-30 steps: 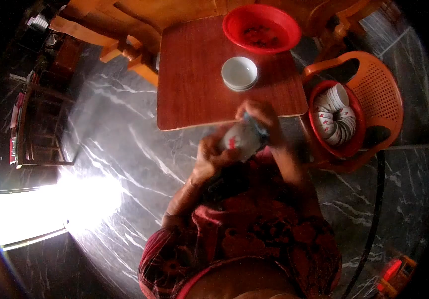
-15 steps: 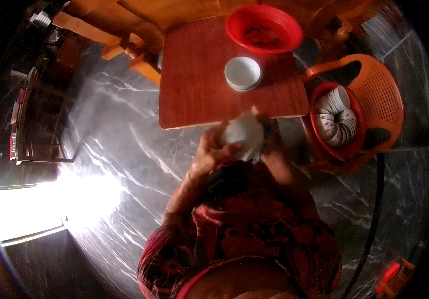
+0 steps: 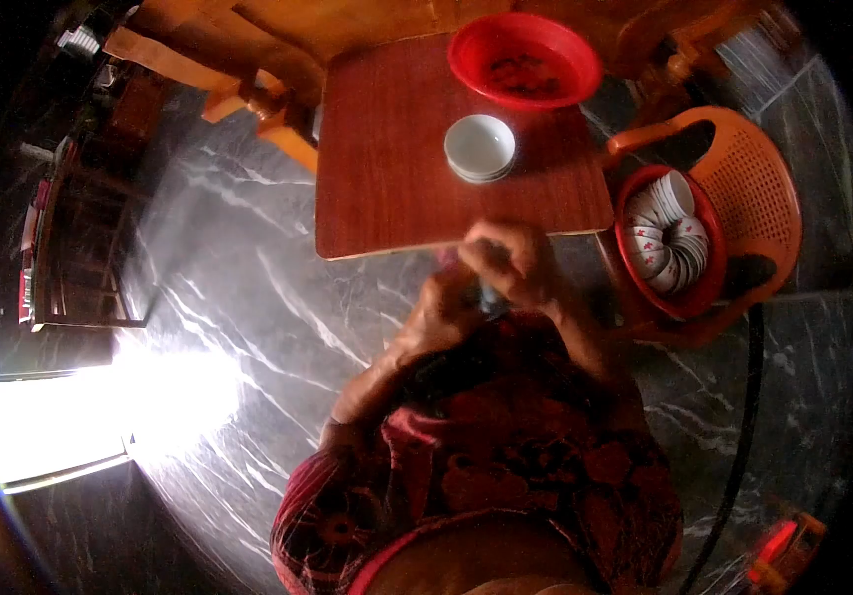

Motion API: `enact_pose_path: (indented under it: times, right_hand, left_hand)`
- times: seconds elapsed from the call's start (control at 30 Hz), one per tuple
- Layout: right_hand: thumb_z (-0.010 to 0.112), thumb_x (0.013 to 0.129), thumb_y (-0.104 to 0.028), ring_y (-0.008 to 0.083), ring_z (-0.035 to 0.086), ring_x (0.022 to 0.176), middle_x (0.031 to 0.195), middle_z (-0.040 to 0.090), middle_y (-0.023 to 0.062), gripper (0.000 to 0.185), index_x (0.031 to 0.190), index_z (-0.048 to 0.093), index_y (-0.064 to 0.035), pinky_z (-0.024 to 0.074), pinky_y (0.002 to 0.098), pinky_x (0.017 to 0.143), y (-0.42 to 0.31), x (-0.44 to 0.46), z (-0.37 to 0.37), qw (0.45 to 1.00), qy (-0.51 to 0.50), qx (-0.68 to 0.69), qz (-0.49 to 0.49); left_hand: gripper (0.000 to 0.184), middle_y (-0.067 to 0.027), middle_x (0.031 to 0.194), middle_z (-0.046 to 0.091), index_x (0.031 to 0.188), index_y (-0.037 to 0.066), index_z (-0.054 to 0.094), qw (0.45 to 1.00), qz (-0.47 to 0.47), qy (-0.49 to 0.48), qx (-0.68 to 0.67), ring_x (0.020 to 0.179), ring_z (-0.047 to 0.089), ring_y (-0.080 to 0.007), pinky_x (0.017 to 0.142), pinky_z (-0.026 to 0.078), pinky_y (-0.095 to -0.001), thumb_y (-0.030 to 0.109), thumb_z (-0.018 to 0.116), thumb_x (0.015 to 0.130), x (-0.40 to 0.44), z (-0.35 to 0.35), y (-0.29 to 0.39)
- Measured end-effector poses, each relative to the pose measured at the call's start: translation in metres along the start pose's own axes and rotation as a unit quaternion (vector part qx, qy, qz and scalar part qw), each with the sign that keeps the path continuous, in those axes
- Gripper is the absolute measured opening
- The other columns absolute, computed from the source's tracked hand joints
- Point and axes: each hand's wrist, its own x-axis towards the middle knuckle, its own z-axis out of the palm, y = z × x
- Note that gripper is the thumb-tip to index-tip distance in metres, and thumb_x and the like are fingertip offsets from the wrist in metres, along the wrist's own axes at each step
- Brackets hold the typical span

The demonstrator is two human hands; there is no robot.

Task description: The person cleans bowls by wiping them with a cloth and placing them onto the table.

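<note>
My left hand (image 3: 443, 305) and my right hand (image 3: 516, 263) are together just off the near edge of the table, both with curled fingers. The white bowl seen in them a moment ago is now almost wholly hidden and in shadow, apparently still in my left hand. A small pale bluish patch (image 3: 491, 299), perhaps cloth, shows between the hands. My right hand lies over the top, blurred, and what its fingers grip is hidden. Beyond them, a short stack of white bowls (image 3: 480, 145) stands upright on the reddish-brown table (image 3: 382, 149).
A red plastic basin (image 3: 575, 64) with some dark bits or liquid inside stands at the table's far right corner. On an orange plastic chair (image 3: 759, 188) to the right, a red tub (image 3: 628, 273) holds many nested flower-patterned bowls. Bright light falls on the marbled floor (image 3: 238, 268).
The white bowl has turned out of sight between my hands. My right hand has come up and over it, while my left hand has shifted slightly right and down.
</note>
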Motion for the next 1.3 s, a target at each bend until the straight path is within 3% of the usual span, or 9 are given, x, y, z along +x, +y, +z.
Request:
enact_pose_path:
  times: [0.17,0.33,0.43,0.53,0.73,0.9,1.1,1.23,1.3]
  right_hand:
    - [0.046,0.089,-0.027,0.0152,0.054,0.059,0.069,0.055,0.0038,0.025,0.081,0.056,-0.0059,0.0449,0.0272,0.054,0.054,0.007,0.003,0.973,-0.011,0.225,0.043]
    - [0.052,0.081,-0.047,0.0186,0.059,0.070,0.072,0.059,0.0063,0.042,0.081,0.058,-0.0056,0.0486,0.0324,0.064,0.083,-0.002,0.025,0.732,-0.024,0.635,0.247]
    - [0.048,0.085,-0.045,0.0189,0.059,0.073,0.078,0.060,0.0057,0.039,0.084,0.058,-0.0071,0.0494,0.0331,0.064,0.078,0.000,0.050,0.988,-0.049,0.081,0.123]
    - [0.046,0.088,-0.044,0.0191,0.059,0.075,0.081,0.061,0.0053,0.038,0.087,0.058,-0.0082,0.0499,0.0336,0.065,0.072,0.001,0.057,0.946,-0.055,-0.320,0.011]
    - [0.048,0.088,-0.039,0.0175,0.058,0.073,0.082,0.060,0.0070,0.036,0.087,0.056,-0.0038,0.0494,0.0336,0.063,0.064,-0.008,0.014,0.883,0.138,0.430,0.126]
    - [0.061,0.080,-0.018,0.0202,0.059,0.066,0.079,0.056,0.0099,0.024,0.100,0.054,-0.0067,0.0504,0.0317,0.052,0.049,0.007,-0.008,0.932,0.068,-0.150,-0.323]
    - [0.060,0.080,-0.015,0.0223,0.058,0.064,0.079,0.057,0.0087,0.012,0.085,0.057,-0.0050,0.0484,0.0374,0.059,0.015,0.003,-0.007,0.998,-0.053,-0.032,-0.019]
    - [0.052,0.088,-0.017,0.0164,0.058,0.064,0.080,0.058,0.0102,0.016,0.096,0.053,-0.0044,0.0485,0.0298,0.054,0.053,0.012,-0.007,0.929,0.081,-0.148,-0.328]
    - [0.048,0.090,-0.026,0.0163,0.058,0.066,0.078,0.059,0.0079,0.022,0.088,0.055,-0.0048,0.0489,0.0303,0.056,0.072,0.004,0.004,0.920,-0.073,0.382,-0.055]
  left_hand:
    - [0.040,-0.0070,0.087,0.062,0.106,-0.005,0.055,0.977,-0.001,0.039,-0.209,0.081,0.056,-0.0114,0.069,0.046,-0.0273,0.008,0.070,0.071,-0.003,-0.003,0.004]
    - [0.036,-0.0038,0.084,0.060,0.093,-0.001,0.058,0.942,0.019,0.118,-0.313,0.077,0.055,-0.0115,0.068,0.046,-0.0246,0.019,0.076,0.069,0.001,-0.004,0.011]
    - [0.037,-0.0034,0.085,0.061,0.095,-0.001,0.058,0.922,0.033,0.149,-0.356,0.078,0.055,-0.0112,0.072,0.046,-0.0250,0.020,0.075,0.070,0.005,0.002,0.006]
    - [0.043,-0.0043,0.090,0.061,0.100,-0.003,0.057,0.933,0.006,0.113,-0.343,0.082,0.056,-0.0113,0.075,0.046,-0.0252,0.021,0.076,0.071,0.006,-0.003,0.001]
    - [0.054,-0.0052,0.094,0.061,0.110,-0.005,0.053,0.960,0.036,0.029,-0.274,0.088,0.055,-0.0122,0.077,0.046,-0.0271,0.022,0.077,0.070,0.006,-0.005,-0.003]
    - [0.049,-0.0074,0.089,0.062,0.112,-0.008,0.051,0.995,-0.053,-0.004,-0.084,0.081,0.055,-0.0114,0.071,0.047,-0.0272,0.009,0.071,0.070,0.005,-0.008,0.017]
    - [0.050,-0.0174,0.095,0.061,0.116,-0.005,0.047,1.000,0.003,-0.006,-0.025,0.086,0.058,-0.0222,0.067,0.047,-0.0329,0.004,0.066,0.071,0.005,0.003,-0.006]
    - [0.041,-0.0061,0.086,0.061,0.100,-0.004,0.057,0.988,0.018,0.047,-0.147,0.079,0.056,-0.0126,0.069,0.047,-0.0262,0.007,0.075,0.065,0.004,-0.002,0.003]
    - [0.041,-0.0053,0.086,0.061,0.100,-0.003,0.057,0.969,0.001,0.058,-0.239,0.079,0.056,-0.0123,0.070,0.046,-0.0256,0.013,0.077,0.067,0.001,0.000,0.012]
